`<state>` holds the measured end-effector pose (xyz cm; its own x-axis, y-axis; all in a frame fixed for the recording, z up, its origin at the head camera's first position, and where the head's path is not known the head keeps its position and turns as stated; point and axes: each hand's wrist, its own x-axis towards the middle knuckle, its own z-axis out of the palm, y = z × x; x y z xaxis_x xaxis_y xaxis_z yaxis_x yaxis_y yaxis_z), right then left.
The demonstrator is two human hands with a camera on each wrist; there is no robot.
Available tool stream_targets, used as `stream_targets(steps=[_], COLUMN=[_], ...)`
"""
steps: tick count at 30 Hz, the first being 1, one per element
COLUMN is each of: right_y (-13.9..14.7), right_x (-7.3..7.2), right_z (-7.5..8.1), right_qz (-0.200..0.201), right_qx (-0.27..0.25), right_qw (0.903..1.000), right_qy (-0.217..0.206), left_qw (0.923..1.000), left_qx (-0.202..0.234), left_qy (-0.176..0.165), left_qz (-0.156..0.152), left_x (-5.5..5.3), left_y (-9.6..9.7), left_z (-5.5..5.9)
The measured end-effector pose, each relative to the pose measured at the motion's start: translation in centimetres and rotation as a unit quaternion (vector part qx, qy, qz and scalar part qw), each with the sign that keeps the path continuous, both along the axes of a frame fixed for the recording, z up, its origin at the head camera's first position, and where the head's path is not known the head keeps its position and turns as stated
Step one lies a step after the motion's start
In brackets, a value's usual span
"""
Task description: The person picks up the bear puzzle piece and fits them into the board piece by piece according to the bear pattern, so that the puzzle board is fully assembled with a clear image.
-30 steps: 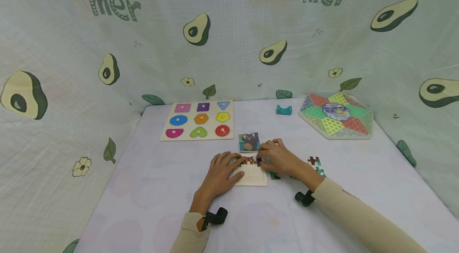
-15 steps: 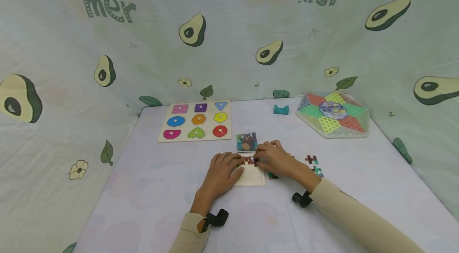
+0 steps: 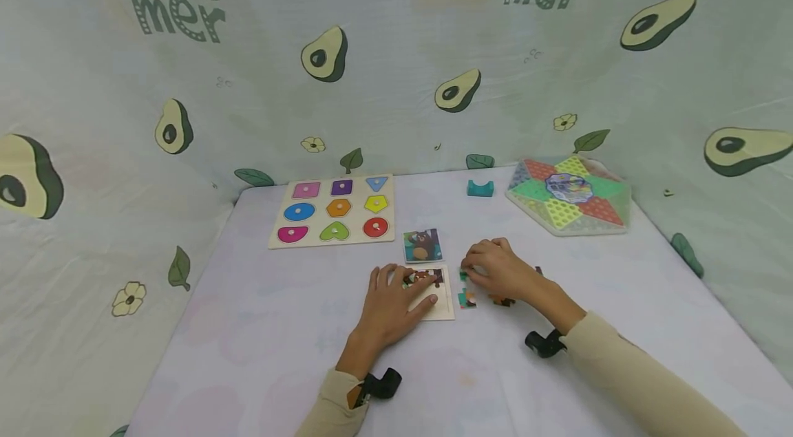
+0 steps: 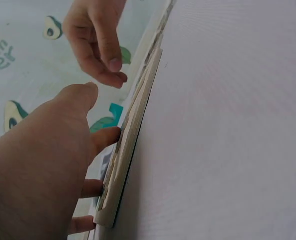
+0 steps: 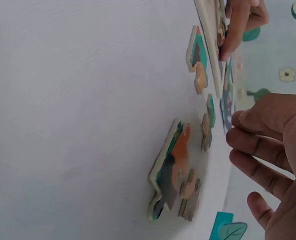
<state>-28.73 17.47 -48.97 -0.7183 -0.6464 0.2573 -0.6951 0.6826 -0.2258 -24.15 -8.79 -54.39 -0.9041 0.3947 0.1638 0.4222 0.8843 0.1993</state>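
My left hand [image 3: 392, 306] rests on a small wooden puzzle board [image 3: 442, 310], its fingertips touching the top row of fitted brown-and-white puzzle pieces [image 3: 438, 276]. In the left wrist view, the fingers of this hand reach onto the edge of the board [image 4: 133, 130]. My right hand [image 3: 500, 268] hovers right of the board with loosely bent fingers. Nothing shows between its thumb and fingers in the right wrist view. Below and beside it lie loose jigsaw pieces: a green-and-orange one [image 3: 467, 299], a brown-orange one [image 3: 502, 300] and another [image 5: 207, 122] nearest its fingertips.
A bear picture card [image 3: 423, 246] lies just behind the board. Farther back are a shape puzzle board [image 3: 320, 211] on the left, a teal curved block [image 3: 480, 189] and a colourful hexagonal box [image 3: 566, 195] on the right. A patterned cloth wall stands behind the table.
My right hand has left the top row of the board and moved right, over the loose pieces. A dark piece now sits at the row's right end. The left hand stays on the board.
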Motion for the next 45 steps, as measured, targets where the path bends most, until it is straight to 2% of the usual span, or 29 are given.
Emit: stream_targets(steps=[14, 18, 24, 27, 33, 39, 45], right_y=[1.0, 0.9, 0.9, 0.9, 0.8, 0.6, 0.7], right_x=[0.3, 0.4, 0.4, 0.2, 0.0, -0.3, -0.5], right_z=[-0.9, -1.0, -1.0, -1.2, -1.3, -1.6, -1.7], right_qz=[-0.022, -0.034, -0.05, -0.051, -0.039, -0.015, -0.008], right_qx=[-0.014, 0.006, 0.027, 0.026, 0.012, 0.003, 0.025], right_qw=[0.9989, 0.9981, 0.9973, 0.9972, 0.9977, 0.9989, 0.9996], right_qy=[-0.039, -0.052, -0.047, -0.049, -0.054, -0.045, 0.005], left_qw=[0.999, 0.9964, 0.9899, 0.9884, 0.9903, 0.9905, 0.9895], left_qx=[0.029, 0.054, 0.094, 0.097, 0.069, 0.067, 0.074], left_qy=[-0.032, -0.063, -0.098, -0.107, -0.101, -0.106, -0.108], left_qz=[-0.006, -0.017, -0.039, -0.047, -0.065, -0.058, -0.06], left_x=[-0.2, -0.5, -0.9, -1.1, -1.3, -1.2, -1.1], left_y=[-1.5, -2.2, -3.2, -3.8, -4.9, -5.5, -5.3], left_z=[-0.4, -0.4, -0.1, 0.1, 0.1, -0.1, 0.0])
